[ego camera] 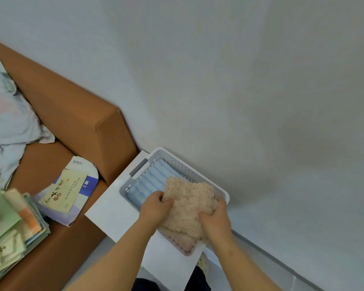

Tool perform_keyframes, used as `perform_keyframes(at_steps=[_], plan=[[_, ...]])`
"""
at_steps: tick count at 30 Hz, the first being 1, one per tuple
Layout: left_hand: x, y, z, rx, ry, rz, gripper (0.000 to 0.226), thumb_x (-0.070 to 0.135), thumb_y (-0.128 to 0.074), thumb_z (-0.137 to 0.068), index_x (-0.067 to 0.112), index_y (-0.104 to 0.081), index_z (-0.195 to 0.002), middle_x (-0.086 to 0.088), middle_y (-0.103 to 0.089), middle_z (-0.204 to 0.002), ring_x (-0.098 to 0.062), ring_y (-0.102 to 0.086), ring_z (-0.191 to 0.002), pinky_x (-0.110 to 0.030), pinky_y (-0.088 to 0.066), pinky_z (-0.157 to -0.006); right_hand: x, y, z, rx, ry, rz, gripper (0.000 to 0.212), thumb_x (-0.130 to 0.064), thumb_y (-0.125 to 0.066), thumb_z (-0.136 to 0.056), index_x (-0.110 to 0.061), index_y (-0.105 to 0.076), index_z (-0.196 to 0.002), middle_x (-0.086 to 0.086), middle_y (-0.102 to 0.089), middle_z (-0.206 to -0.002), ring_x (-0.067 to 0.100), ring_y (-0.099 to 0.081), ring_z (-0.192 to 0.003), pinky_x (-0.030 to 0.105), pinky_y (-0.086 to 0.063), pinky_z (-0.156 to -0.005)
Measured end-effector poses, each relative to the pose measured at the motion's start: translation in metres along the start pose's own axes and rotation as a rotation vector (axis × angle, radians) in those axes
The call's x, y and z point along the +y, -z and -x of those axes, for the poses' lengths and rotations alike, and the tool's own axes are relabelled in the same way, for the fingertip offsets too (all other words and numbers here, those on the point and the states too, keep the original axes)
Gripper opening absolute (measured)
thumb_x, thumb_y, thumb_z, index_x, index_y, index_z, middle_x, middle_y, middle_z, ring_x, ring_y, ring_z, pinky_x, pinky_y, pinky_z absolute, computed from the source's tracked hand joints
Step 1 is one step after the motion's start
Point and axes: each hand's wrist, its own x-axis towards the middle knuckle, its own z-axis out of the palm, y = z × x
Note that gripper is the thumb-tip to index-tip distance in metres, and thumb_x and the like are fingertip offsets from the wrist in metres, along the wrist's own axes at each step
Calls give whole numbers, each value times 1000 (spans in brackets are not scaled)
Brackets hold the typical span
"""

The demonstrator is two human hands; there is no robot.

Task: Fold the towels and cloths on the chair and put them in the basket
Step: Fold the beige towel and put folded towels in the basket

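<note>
A folded beige fluffy towel point(187, 204) sits over the near half of the white perforated basket point(177, 162). My left hand point(155, 208) grips its left edge and my right hand point(215, 217) grips its right edge. Under it in the basket lie a folded blue striped towel point(149, 179) at the far end and a pale pink cloth point(183, 241) at the near end. The basket stands on a white surface point(111, 213) beside the wall.
A brown sofa point(80, 120) fills the left side. On it lie a floral cloth point(6, 122), a stack of papers and booklets point(11, 229) and a blue-and-white folder with a yellow envelope point(72, 190). The grey wall point(261, 101) stands right behind the basket.
</note>
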Motion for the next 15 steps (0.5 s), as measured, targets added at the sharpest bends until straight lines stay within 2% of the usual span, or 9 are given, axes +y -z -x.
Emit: perform_keyframes(at_steps=[2, 4, 5, 6, 8, 11, 13, 15], plan=[[5, -7, -16, -5, -24, -97, 12, 23, -50, -93, 25, -47, -81, 6, -49, -80, -14, -48, -79, -26, -42, -69, 1, -1, -11, -6, 21, 167, 69, -1, -43, -89, -31, -18, -146, -4, -53, -114, 4, -51, -79, 13, -38, -55], [7, -16, -29, -49, -79, -176, 7, 20, -49, -92, 24, -48, -86, 11, -47, -77, -15, -48, -81, -22, -39, -65, 4, -2, -21, -5, 30, 353, 69, -3, -42, -91, -32, -16, -148, 4, -44, -136, 14, -53, -97, 19, -43, -66], [8, -19, -35, -85, -105, -219, 4, 19, -48, -92, 23, -48, -91, 12, -46, -77, -15, -48, -83, -19, -37, -63, 4, -4, -24, 9, 18, 417, 65, -6, -41, -92, -32, -19, -147, 6, -40, -140, 18, -52, -106, 24, -45, -74], [7, -22, -41, -124, -132, -264, 6, 18, -49, -91, 23, -48, -93, 13, -46, -77, -15, -47, -83, -14, -34, -60, 5, -6, -26, 27, -3, 463, 60, -8, -41, -93, -32, -23, -146, 7, -38, -140, 20, -51, -111, 25, -44, -80], [4, -28, -54, -200, -180, -330, 7, 16, -51, -90, 23, -48, -90, 11, -46, -75, -15, -48, -82, -10, -31, -56, 7, -10, -25, 67, -40, 527, 53, -12, -41, -94, -31, -29, -142, 7, -38, -133, 22, -52, -108, 27, -43, -81], [0, -40, -67, -290, -222, -334, 19, 15, -57, -86, 26, -45, -78, 10, -50, -73, -17, -51, -83, -19, -35, -58, 9, -15, -29, 158, -80, 535, 54, -13, -42, -92, -29, -26, -141, 5, -38, -121, 22, -53, -95, 29, -46, -75], [-1, -46, -70, -324, -188, -278, 14, 15, -60, -85, 24, -49, -86, 5, -55, -81, -17, -52, -85, -25, -38, -68, 11, -20, -34, 229, -90, 489, 62, -12, -45, -90, -28, -18, -143, 5, -40, -121, 21, -51, -89, 31, -45, -70], [-7, -47, -70, -309, -120, -159, 19, 14, -62, -85, 23, -50, -98, 1, -56, -85, -18, -54, -82, -26, -41, -72, 13, -25, -37, 292, -105, 335, 66, -10, -48, -87, -27, -20, -144, 3, -48, -121, 17, -53, -88, 32, -46, -69]])
